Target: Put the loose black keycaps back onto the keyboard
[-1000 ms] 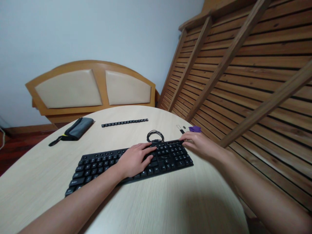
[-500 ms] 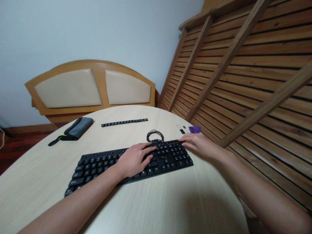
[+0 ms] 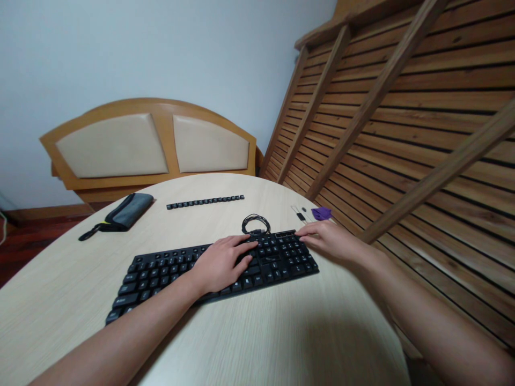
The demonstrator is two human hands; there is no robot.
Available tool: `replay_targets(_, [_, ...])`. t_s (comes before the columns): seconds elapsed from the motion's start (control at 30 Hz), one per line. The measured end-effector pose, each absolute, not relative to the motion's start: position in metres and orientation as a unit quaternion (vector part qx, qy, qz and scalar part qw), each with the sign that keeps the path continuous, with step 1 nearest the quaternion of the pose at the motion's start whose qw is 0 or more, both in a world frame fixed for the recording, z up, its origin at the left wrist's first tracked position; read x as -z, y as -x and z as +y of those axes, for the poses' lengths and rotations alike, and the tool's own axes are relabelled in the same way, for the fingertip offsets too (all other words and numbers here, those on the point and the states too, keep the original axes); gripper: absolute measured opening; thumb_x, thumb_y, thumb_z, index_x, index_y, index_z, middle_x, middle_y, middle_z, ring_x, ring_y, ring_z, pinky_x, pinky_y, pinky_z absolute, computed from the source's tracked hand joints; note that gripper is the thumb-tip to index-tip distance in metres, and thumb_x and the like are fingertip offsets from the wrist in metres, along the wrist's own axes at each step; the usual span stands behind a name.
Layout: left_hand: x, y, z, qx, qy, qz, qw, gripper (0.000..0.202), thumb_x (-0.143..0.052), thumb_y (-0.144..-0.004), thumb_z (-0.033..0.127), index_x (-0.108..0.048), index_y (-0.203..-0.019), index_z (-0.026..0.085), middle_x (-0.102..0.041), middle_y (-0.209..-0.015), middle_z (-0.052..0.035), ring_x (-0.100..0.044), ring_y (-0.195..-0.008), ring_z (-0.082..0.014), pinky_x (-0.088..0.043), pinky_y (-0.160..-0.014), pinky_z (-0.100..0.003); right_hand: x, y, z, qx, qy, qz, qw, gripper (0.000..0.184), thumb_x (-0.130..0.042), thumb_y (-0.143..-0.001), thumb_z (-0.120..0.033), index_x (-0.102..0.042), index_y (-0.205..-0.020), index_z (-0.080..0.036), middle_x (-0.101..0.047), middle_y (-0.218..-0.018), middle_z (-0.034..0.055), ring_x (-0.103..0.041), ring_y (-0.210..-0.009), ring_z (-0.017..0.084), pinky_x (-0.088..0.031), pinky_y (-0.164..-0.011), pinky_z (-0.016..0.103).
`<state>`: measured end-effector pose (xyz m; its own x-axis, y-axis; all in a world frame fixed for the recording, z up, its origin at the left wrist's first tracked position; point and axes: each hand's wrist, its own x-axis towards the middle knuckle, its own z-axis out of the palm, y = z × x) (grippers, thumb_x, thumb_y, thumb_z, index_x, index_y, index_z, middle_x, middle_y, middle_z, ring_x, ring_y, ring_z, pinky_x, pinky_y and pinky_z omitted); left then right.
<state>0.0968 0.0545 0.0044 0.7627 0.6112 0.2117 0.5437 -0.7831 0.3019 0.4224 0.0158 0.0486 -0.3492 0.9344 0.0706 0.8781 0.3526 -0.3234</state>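
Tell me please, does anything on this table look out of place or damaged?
One thing: a row of black keys lies on the table beyond the keyboard, though keys normally sit attached. I see no spill.

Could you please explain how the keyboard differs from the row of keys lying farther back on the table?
The keyboard is a wide board with several rows, while the row of keys is one thin line. The left hand lies on the keyboard, while no hand touches the row of keys. Both are dark and lie on the table.
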Motion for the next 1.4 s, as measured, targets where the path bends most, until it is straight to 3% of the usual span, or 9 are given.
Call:
replay_targets(0.4, [0.0,-0.096,0.057,-0.166,-0.931,0.305,0.115,0.042,-0.046,-0.103,0.036,-0.057,-0.142,0.025,-0.055,-0.149,-0.0072,-0.055,-0.133,-0.0276,-0.045,-0.111,-0.048,-0.042,-0.424,0.018,-0.1,0.567,-0.804,0.148,0.022,-0.061,-0.094,-0.029,-0.077,-0.105,-0.021,-0.079,-0.102,0.0063,-0.071,-0.092,0.022,-0.052,-0.082,0.031])
replay_targets(0.73, [0.0,-0.096,0.056,-0.155,-0.932,0.309,0.108,0.042,-0.045,-0.103,0.035,-0.057,-0.143,0.025,-0.054,-0.15,-0.0074,-0.055,-0.133,-0.027,-0.044,-0.112,-0.047,-0.046,-0.421,0.021,-0.108,0.57,-0.804,0.131,0.022,-0.059,-0.092,-0.03,-0.079,-0.096,-0.023,-0.08,-0.096,0.0058,-0.073,-0.087,0.023,-0.053,-0.078,0.032])
replay_targets(1.4, [0.002,-0.095,0.057,-0.163,-0.931,0.307,0.106,0.042,-0.046,-0.103,0.035,-0.057,-0.142,0.026,-0.055,-0.149,-0.0068,-0.055,-0.132,-0.0271,-0.045,-0.111,-0.047,-0.048,-0.415,0.018,-0.083,0.594,-0.792,0.114,0.018,-0.063,-0.093,-0.03,-0.08,-0.094,-0.024,-0.081,-0.093,0.0042,-0.074,-0.085,0.023,-0.052,-0.076,0.032])
